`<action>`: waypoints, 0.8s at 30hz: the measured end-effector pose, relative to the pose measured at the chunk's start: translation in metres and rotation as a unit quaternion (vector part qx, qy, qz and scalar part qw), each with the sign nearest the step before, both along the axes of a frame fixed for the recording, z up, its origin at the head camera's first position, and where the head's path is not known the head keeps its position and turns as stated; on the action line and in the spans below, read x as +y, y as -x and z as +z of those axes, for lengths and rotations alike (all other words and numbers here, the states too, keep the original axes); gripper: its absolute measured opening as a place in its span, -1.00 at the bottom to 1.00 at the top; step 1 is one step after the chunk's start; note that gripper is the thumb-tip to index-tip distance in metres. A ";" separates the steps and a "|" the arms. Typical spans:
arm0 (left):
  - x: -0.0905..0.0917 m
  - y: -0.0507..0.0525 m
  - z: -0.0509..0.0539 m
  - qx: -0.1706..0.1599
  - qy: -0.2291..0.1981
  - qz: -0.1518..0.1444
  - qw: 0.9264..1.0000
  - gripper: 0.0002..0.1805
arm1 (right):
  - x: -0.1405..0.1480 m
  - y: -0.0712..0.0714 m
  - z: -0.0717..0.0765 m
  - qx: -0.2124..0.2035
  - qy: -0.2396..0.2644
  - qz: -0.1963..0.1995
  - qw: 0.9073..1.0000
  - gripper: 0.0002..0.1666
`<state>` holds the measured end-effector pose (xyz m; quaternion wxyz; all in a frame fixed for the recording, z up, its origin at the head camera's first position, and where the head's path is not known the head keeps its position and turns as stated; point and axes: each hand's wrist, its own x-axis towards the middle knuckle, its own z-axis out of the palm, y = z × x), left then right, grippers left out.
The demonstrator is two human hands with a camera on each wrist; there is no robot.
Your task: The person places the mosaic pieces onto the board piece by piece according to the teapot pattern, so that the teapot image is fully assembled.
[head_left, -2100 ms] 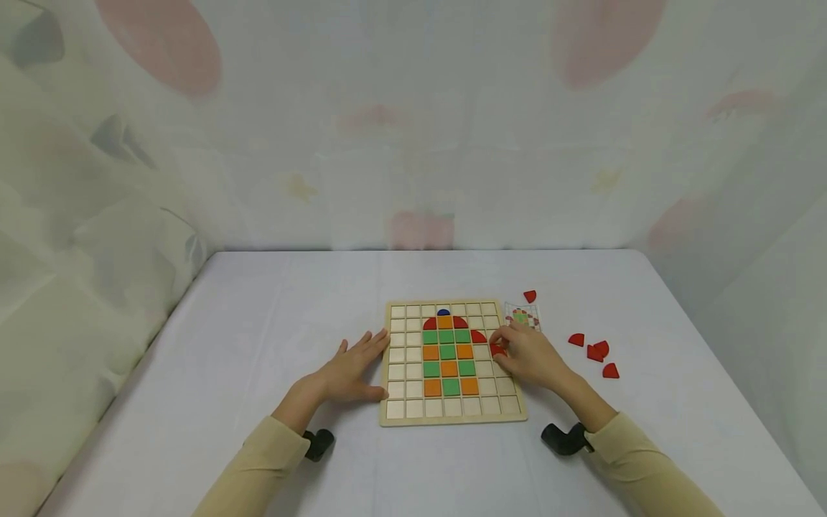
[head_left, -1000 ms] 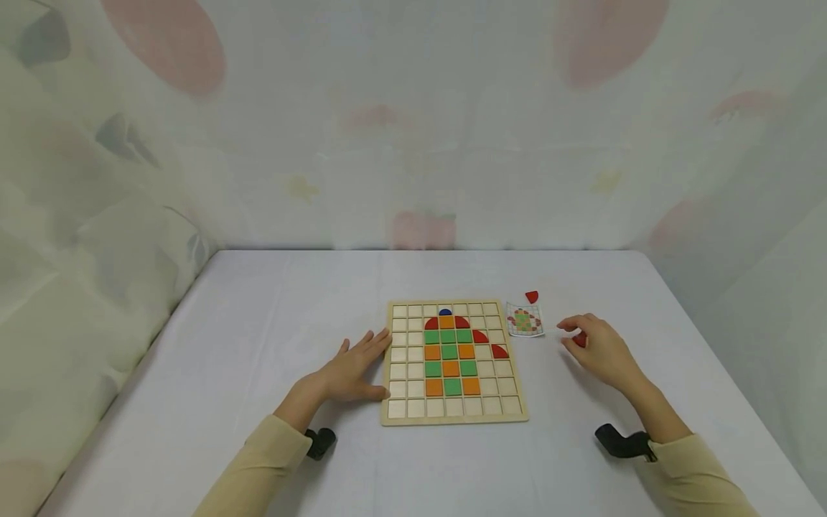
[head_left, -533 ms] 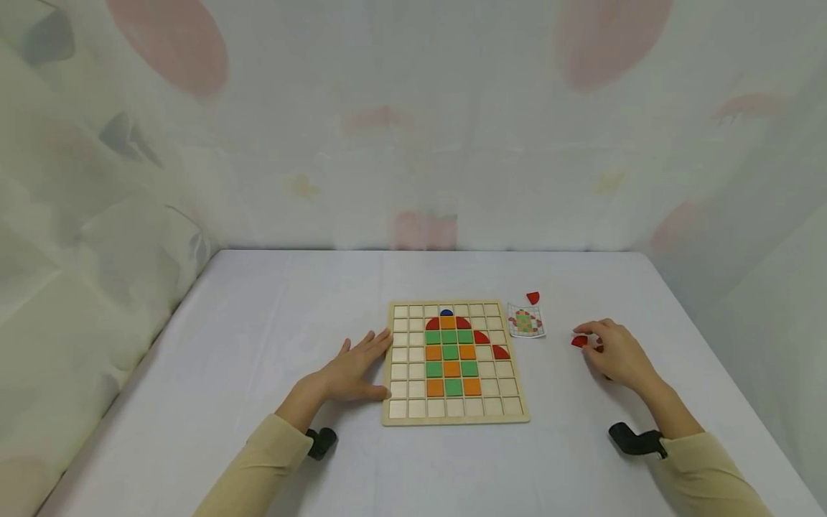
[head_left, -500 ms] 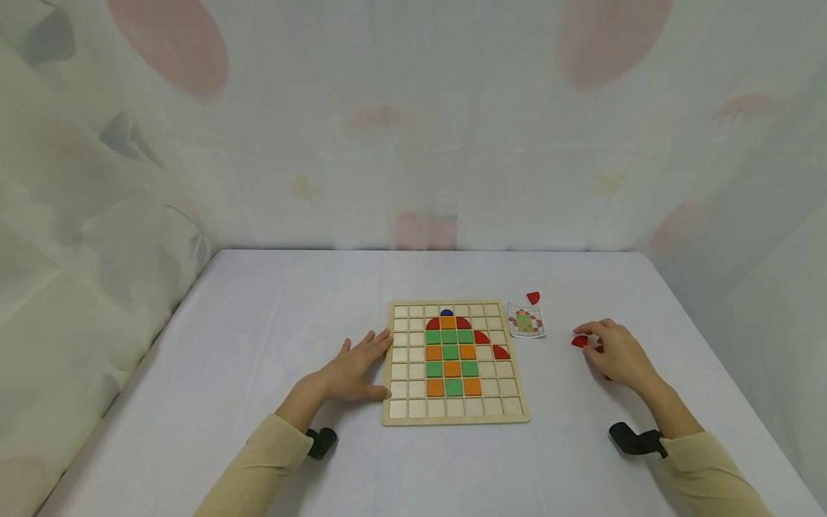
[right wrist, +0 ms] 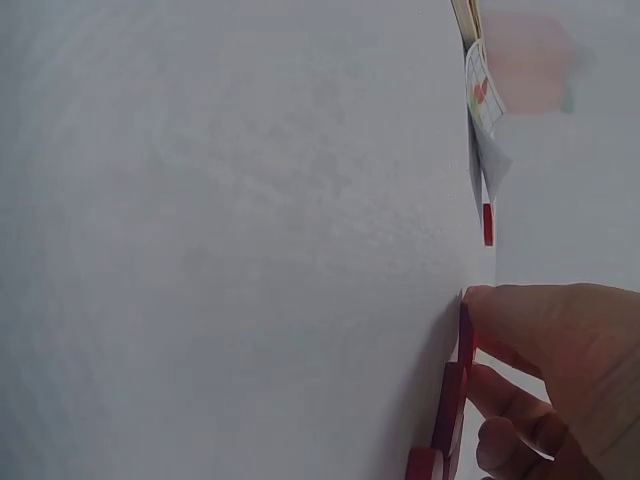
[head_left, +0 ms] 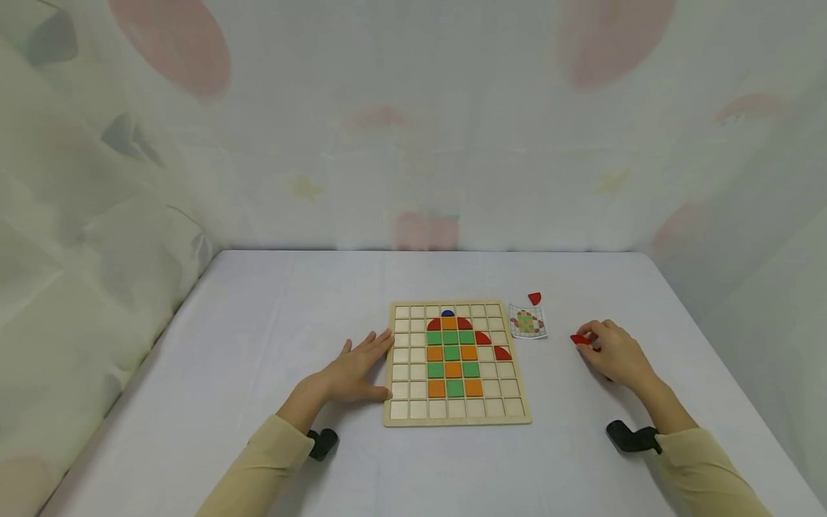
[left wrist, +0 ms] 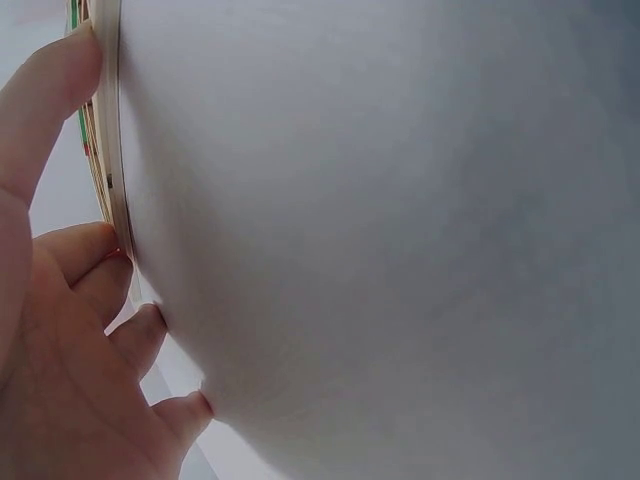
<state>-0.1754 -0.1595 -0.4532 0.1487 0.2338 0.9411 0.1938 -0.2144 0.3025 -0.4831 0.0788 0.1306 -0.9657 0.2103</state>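
Observation:
My left hand (head_left: 354, 372) lies along the left edge of a wooden grid board (head_left: 457, 409), its fingers spread and touching the rim. The left wrist view also shows the thumb (left wrist: 55, 80) against that rim. On the board sit orange and green squares, red quarter-circle pieces such as one at its right edge (head_left: 502, 353), and a blue half-round piece (head_left: 447, 313) at the top. To the right of the board, my right hand (head_left: 617, 353) pinches a red quarter-circle piece (head_left: 578, 339) between thumb and fingers. Other red pieces (right wrist: 449, 410) lie beside it, hidden from the head view by the hand.
A small printed pattern card (head_left: 528, 321) lies just off the board's upper right corner. Behind it is one loose red piece (head_left: 535, 298). White cloth covers the table (head_left: 291, 301), and a patterned curtain (head_left: 413, 143) hangs behind.
My right hand has left a red piece at the board's right edge and moved right to the loose pieces, where it now pinches one. My left hand has stayed on the board.

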 end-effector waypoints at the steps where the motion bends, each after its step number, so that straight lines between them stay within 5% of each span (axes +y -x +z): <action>1: 0.000 0.000 0.000 0.001 -0.001 0.000 1.000 0.01 | -0.001 0.000 0.000 -0.001 -0.001 -0.001 1.000 -0.76; 15: -0.001 0.000 0.000 0.002 -0.002 -0.008 1.000 0.01 | -0.008 0.003 0.003 -0.020 -0.004 0.001 1.000 -0.72; 24: 0.000 0.000 0.001 0.003 -0.005 -0.008 1.000 0.00 | -0.003 0.000 0.008 -0.015 -0.005 0.041 0.999 -0.64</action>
